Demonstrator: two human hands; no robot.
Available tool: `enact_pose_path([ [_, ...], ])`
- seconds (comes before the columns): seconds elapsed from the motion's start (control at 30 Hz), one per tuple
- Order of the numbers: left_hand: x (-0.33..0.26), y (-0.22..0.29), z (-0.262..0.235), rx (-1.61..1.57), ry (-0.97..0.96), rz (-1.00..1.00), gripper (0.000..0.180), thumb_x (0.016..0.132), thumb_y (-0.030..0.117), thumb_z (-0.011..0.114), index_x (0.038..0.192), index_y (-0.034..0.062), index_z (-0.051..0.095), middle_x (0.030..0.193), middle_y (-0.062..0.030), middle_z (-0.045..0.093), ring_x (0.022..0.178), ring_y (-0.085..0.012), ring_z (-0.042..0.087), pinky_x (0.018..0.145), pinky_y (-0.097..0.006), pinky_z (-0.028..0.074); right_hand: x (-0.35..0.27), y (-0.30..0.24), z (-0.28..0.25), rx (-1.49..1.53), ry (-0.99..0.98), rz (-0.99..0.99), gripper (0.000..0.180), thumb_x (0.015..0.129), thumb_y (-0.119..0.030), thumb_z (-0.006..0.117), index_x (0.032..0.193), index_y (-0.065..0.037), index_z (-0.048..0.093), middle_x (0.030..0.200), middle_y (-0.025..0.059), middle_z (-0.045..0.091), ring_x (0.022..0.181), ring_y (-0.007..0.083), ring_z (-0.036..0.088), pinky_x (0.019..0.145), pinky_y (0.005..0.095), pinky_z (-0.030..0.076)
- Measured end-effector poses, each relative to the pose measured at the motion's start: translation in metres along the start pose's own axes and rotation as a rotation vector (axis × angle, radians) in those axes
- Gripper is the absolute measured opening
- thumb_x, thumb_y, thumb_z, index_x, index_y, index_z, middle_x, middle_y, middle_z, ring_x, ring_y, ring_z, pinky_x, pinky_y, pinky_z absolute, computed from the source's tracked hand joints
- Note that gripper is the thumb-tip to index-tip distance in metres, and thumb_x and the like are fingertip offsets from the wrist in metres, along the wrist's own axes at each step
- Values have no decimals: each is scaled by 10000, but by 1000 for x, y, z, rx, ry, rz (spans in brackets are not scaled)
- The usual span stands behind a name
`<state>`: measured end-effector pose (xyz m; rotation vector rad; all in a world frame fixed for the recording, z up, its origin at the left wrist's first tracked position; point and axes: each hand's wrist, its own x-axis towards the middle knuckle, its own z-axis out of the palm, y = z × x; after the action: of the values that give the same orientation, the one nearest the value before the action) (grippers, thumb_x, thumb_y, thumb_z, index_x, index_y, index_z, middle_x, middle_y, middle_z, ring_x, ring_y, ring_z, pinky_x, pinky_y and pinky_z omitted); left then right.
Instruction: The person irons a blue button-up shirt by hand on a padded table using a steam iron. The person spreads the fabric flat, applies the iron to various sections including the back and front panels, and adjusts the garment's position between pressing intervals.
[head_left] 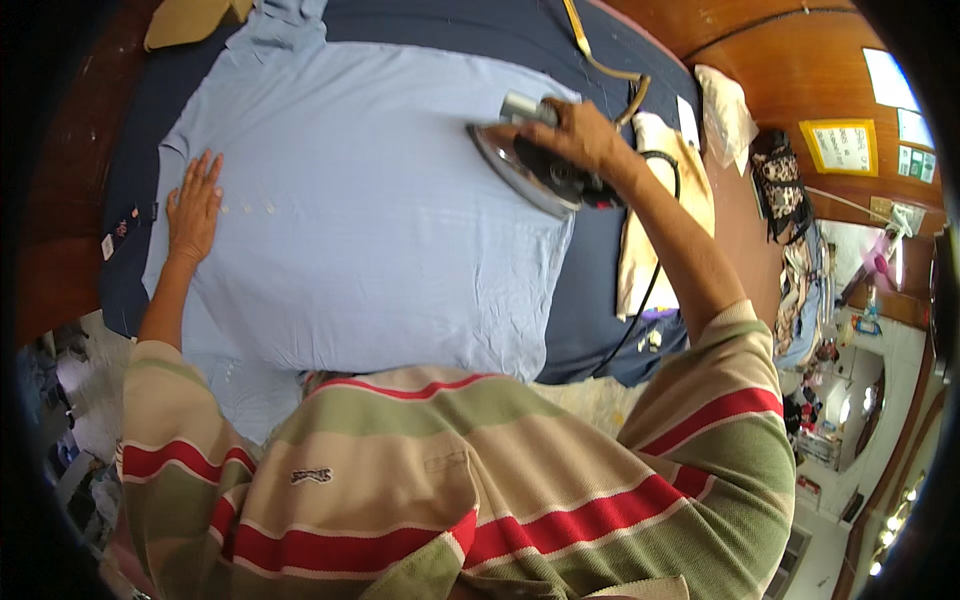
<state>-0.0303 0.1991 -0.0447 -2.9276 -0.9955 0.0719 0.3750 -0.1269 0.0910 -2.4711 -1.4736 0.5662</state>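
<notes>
– Grip status?
– Right hand (588, 140) clamped on iron (540, 178), iron just under grip.
– Garment (380, 215)?
– Spread mostly left of that grip. Left hand (195, 218) flat near its left edge, fingers slightly apart.

A striped, collared shirt (370, 495) is being worn, showing beige, olive green and white-edged red; a small dark-outlined emblem (311, 476) is marking its left side; loose sleeves (715, 440) are matching.

Left hand (194, 218) flat (fingers (200, 178) slightly spread), right hand (588, 138) curled, arms (690, 235) wide apart
</notes>
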Motion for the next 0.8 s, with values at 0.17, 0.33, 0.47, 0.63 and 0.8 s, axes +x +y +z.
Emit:
enact_pose_path([
  [0.17, -1, 3, -7, -88, -19, -1, 476, 954, 288, 254, 1430, 266, 241, 1503, 25, 175, 1383, -187, 147, 1070, -492, 120, -3, -8, -5, -103, -117, -96, 483, 778, -445, 634, 976, -5, 601, 750, 201, 638, 730, 321, 651, 672, 379, 502],
  [0.33, 4, 11, -26, 0, -86, 18, 494, 925, 260, 352, 1413, 234, 279, 1497, 6, 194, 1378, -176, 163, 1066, -498, 125, 41, 46, -37, -66, 73, 136, 600, 766, -526, 595, 1104, -30, 579, 896, 241, 640, 842, 356, 639, 761, 406, 496],
  [0.47, 16, 4, -49, 144, -23, 159, 490, 880, 261, 468, 1354, 182, 373, 1440, -32, 305, 1330, -196, 264, 1050, -511, 166, 5, 77, -60, -107, 282, 182, 623, 775, -490, 615, 1140, 10, 549, 936, 262, 630, 904, 359, 629, 800, 400, 481],
  [0.63, 96, 27, -52, 92, 92, 128, 473, 863, 266, 505, 1314, 155, 417, 1307, -58, 455, 1168, -244, 457, 999, -506, 281, -62, 146, -83, -163, 423, 465, 609, 792, -448, 615, 1143, 43, 531, 1002, 290, 604, 963, 398, 597, 827, 394, 462],
  [0.8, 165, 21, -48, 38, 29, -246, 593, 840, 343, 529, 1365, 129, 355, 1343, -107, 432, 1199, -289, 447, 977, -481, 351, -122, 205, -81, -47, 359, 773, 578, 785, -502, 586, 1070, 1, 576, 912, 237, 638, 889, 339, 631, 772, 389, 475],
])
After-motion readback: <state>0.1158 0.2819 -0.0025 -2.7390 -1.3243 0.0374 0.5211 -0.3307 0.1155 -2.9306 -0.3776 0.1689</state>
